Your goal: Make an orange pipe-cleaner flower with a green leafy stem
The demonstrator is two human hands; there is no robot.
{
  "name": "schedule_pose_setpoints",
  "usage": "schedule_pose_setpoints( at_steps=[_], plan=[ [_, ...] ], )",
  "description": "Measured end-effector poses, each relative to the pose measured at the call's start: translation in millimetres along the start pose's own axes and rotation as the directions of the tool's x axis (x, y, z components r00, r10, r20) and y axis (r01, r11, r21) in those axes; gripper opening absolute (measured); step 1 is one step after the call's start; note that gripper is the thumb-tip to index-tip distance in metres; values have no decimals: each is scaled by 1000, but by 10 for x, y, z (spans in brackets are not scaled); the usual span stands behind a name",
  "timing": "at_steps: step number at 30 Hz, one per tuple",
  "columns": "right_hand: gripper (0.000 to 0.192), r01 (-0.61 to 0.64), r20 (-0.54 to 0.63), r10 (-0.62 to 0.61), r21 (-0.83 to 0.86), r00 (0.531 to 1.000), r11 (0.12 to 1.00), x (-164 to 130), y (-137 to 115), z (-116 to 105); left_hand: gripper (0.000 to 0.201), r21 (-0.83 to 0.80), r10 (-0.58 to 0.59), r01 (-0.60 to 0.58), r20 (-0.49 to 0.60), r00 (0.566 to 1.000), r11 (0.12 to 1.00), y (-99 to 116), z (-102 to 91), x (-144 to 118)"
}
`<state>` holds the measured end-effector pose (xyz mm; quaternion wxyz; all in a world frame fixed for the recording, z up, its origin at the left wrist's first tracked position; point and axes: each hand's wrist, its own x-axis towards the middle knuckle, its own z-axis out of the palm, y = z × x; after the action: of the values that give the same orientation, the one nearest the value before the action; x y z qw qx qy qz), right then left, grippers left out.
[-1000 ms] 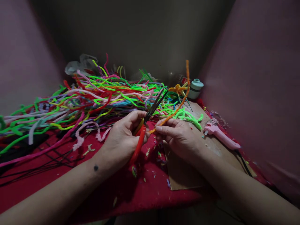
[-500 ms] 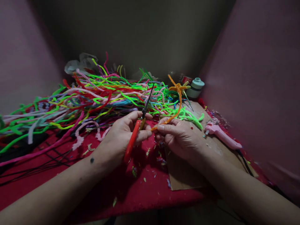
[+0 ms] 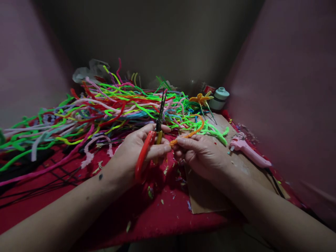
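My left hand [image 3: 141,147] is closed around a pair of scissors [image 3: 148,148] with red handles, its dark blades pointing up and away from me. The thumb and fingers of this hand also meet the near end of an orange pipe cleaner [image 3: 195,131]. Pinched between thumb and forefinger of my right hand [image 3: 201,150], the same orange pipe cleaner looks twisted or doubled near the fingertips. Its free part curves up to the right and bends back over. Both hands are close together above the red cloth [image 3: 160,220].
A large heap of colourful pipe cleaners [image 3: 126,105] lies behind my hands. On the right are a cardboard sheet [image 3: 207,196], a pink glue gun [image 3: 249,152], an orange pipe-cleaner flower [image 3: 201,99] and a pale green bottle [image 3: 219,98]. Black wires [image 3: 44,187] lie at left.
The free end of the orange pipe cleaner has swung down from upright into a low curve. The scissors have turned slightly, their blades shifting left.
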<state>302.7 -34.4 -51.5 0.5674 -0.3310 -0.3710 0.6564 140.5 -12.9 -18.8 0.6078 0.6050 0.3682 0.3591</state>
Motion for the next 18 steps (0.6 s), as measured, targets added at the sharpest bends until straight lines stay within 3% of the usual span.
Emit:
schedule_pose_setpoints(
  at_steps=[9,18],
  plan=[
    [8,-65,-2,66,88,998,994,2,-8,11,27,26,-24,24,-7,1000,999,20,20,2],
    [8,-69,4,69,122,998,990,-11,-26,52,19,-48,-88,92,87,992,995,5,20,1]
  ],
)
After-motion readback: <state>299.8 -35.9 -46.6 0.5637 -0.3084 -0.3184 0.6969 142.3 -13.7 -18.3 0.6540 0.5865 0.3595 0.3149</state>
